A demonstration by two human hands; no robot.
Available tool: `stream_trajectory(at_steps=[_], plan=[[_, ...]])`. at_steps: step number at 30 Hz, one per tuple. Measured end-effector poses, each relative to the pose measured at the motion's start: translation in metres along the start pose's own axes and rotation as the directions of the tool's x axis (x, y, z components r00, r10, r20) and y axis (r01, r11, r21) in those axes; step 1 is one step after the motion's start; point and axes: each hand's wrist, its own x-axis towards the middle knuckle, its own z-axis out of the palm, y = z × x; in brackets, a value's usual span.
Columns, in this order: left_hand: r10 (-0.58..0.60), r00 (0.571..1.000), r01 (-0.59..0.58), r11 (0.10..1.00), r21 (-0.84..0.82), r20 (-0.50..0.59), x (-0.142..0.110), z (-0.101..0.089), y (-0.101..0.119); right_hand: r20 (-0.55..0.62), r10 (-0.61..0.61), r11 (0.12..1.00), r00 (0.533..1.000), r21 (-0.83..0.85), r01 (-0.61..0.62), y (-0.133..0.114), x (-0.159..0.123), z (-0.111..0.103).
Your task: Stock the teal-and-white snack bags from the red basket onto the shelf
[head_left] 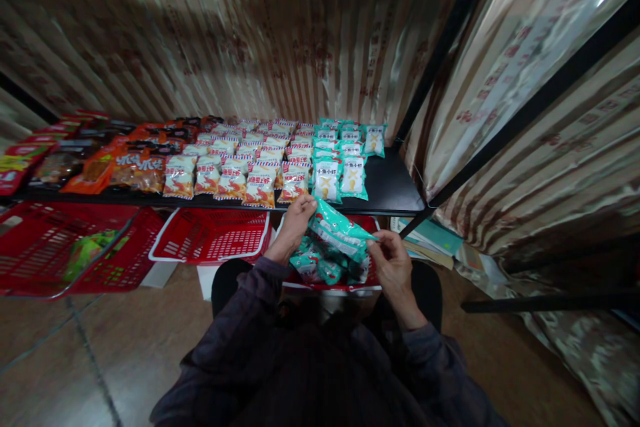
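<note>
A teal snack bag [340, 230] is stretched between my two hands, tilted down to the right. My left hand [296, 223] pinches its upper left corner, and my right hand [393, 265] grips its right end. Just below it, a red basket [373, 277] between my knees holds several more teal bags [327, 268]. Beyond my hands, teal and white snack bags [327, 177] stand in rows at the right of the black shelf [393, 180]. To their left are rows of white and orange snack bags [260, 183].
Orange packets [137, 163] and red packets [23, 160] fill the shelf's left part. Red baskets [213, 237] stand under its front edge, one with a green packet [90, 250] inside. Black metal posts [445, 40] and a striped curtain [250, 33] bound the shelf. Papers [435, 237] lie at lower right.
</note>
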Motion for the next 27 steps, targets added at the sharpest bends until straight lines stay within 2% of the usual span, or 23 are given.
stream_trajectory(at_steps=[6,9,12,17,22,27], plan=[[0.008,0.999,-0.008,1.000,-0.003,-0.049,-0.004,0.003,-0.004,0.020,-0.201,0.955,0.979,-0.217,0.201,-0.001,-0.005,-0.004],[0.008,0.999,-0.007,0.999,0.035,-0.049,-0.005,0.004,-0.005,0.083,-0.372,0.871,0.924,-0.312,0.379,-0.005,-0.005,-0.006],[0.008,0.999,-0.007,0.999,0.038,-0.040,-0.004,0.003,-0.004,0.180,-0.461,0.798,0.869,-0.343,0.495,-0.009,-0.004,-0.007],[-0.025,1.000,0.027,0.993,0.118,-0.013,0.000,-0.001,0.000,0.276,-0.506,0.723,0.817,-0.380,0.576,-0.008,-0.002,-0.010],[-0.066,0.995,0.081,0.966,0.245,-0.071,0.004,-0.005,0.000,0.361,-0.490,0.662,0.793,-0.439,0.608,0.000,-0.001,-0.010],[-0.112,0.988,0.147,0.904,0.401,-0.110,0.006,-0.011,-0.009,0.375,-0.497,0.585,0.783,-0.521,0.621,0.005,-0.002,-0.011]])
